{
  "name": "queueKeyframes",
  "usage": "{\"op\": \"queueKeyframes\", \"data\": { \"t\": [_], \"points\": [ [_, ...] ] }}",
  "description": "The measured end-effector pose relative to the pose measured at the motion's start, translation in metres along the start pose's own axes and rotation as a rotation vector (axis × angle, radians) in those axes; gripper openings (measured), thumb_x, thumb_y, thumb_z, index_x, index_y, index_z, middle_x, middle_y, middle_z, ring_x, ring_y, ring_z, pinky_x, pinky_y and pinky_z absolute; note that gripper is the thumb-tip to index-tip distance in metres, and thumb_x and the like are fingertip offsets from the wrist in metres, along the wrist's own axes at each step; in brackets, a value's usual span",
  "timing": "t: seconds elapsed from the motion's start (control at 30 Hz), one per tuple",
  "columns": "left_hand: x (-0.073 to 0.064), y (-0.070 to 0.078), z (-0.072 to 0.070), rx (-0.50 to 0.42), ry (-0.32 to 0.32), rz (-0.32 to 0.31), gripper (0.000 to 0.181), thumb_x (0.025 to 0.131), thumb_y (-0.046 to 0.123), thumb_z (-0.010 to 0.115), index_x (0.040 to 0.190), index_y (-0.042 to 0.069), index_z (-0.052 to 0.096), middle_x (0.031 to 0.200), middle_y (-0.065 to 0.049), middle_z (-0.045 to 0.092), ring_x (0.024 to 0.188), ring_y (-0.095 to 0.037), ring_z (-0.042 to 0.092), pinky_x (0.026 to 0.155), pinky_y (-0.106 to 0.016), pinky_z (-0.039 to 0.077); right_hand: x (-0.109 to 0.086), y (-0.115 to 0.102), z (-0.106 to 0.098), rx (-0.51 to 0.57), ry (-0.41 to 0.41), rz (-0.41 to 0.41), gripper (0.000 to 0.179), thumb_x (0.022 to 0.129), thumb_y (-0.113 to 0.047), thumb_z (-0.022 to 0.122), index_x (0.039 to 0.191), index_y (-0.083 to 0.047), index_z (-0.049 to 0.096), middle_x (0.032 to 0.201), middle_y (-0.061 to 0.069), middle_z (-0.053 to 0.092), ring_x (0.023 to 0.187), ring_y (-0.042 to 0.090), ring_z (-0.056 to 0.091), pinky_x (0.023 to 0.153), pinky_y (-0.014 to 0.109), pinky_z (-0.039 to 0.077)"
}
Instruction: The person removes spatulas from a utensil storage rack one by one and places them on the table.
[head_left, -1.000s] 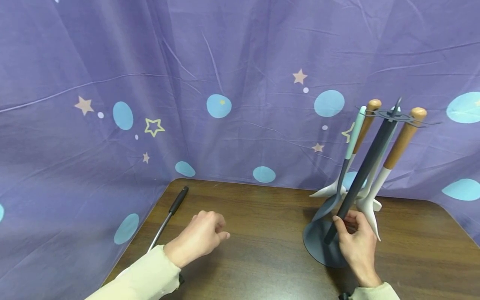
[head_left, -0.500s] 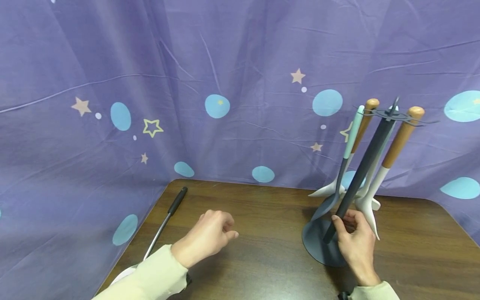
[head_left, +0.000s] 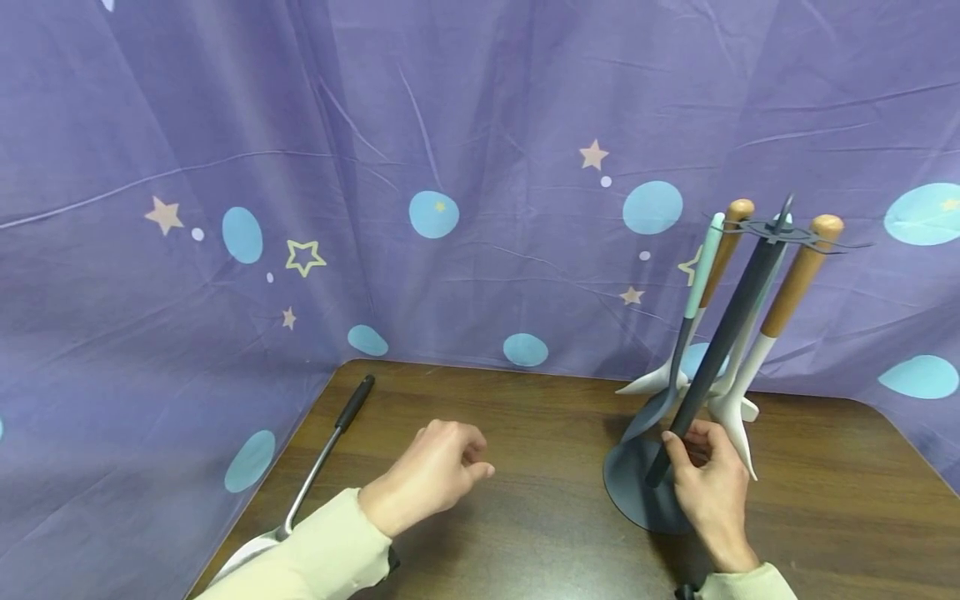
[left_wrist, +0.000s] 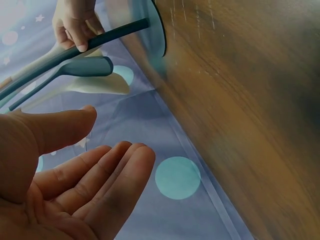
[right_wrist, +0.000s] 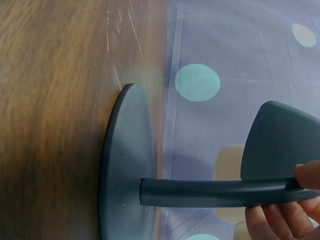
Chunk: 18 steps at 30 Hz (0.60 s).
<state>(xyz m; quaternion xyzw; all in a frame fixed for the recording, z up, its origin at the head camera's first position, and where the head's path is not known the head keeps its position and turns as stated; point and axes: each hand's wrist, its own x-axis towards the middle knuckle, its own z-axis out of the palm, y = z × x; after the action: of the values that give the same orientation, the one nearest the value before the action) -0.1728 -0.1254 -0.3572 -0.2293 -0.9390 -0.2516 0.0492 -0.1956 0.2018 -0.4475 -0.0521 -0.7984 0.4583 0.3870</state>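
My right hand (head_left: 714, 492) grips the lower pole of a dark grey utensil stand (head_left: 731, 342), thumb on one side and fingers on the other. The stand's round base (right_wrist: 127, 165) sits on the table. Several utensils hang from its top hooks, among them a dark turner with a mint handle (head_left: 703, 267) and white ones with wooden handles (head_left: 801, 279). Over the middle of the table is my left hand (head_left: 435, 475), fingers loosely bent; the left wrist view shows nothing between thumb and fingers. At the left lies a long-handled utensil with a black grip (head_left: 356, 402), its white head partly behind my left sleeve.
The brown wooden table (head_left: 540, 467) ends at the back against a purple curtain (head_left: 480, 167) with stars and blue spots. The curtain also runs along the left side. The hooks of the stand's top ring (head_left: 780, 233) stick outward.
My left hand has moved to the right, toward the stand, uncovering more of the utensil at the left. The right hand keeps its grip on the pole, and the stand stays in place.
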Motion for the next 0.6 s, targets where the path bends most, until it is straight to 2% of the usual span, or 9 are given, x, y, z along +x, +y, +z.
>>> {"op": "queueKeyframes", "data": {
  "t": [0.27, 0.6],
  "points": [
    [0.008, 0.007, 0.002, -0.005, 0.009, 0.026, 0.022, 0.080, 0.022, 0.077, 0.094, 0.006, 0.070, 0.083, 0.000, 0.071, 0.074, -0.009, 0.065, 0.067, -0.028, 0.053, 0.000, 0.000, 0.001, 0.009, 0.002, -0.006, 0.019, 0.079, 0.001, 0.074, 0.093, 0.001, 0.062, 0.082, 0.013, 0.068, 0.067, -0.013, 0.053, 0.064, 0.004, 0.045],
    [0.019, 0.022, 0.008, -0.018, -0.019, 0.036, 0.023, 0.081, 0.022, 0.076, 0.096, 0.006, 0.071, 0.084, -0.001, 0.071, 0.075, -0.007, 0.064, 0.068, -0.026, 0.053, 0.000, 0.000, 0.000, 0.005, 0.003, -0.008, 0.019, 0.078, 0.001, 0.074, 0.093, 0.001, 0.062, 0.082, 0.012, 0.067, 0.066, -0.013, 0.053, 0.063, 0.006, 0.046]
  ]
}}
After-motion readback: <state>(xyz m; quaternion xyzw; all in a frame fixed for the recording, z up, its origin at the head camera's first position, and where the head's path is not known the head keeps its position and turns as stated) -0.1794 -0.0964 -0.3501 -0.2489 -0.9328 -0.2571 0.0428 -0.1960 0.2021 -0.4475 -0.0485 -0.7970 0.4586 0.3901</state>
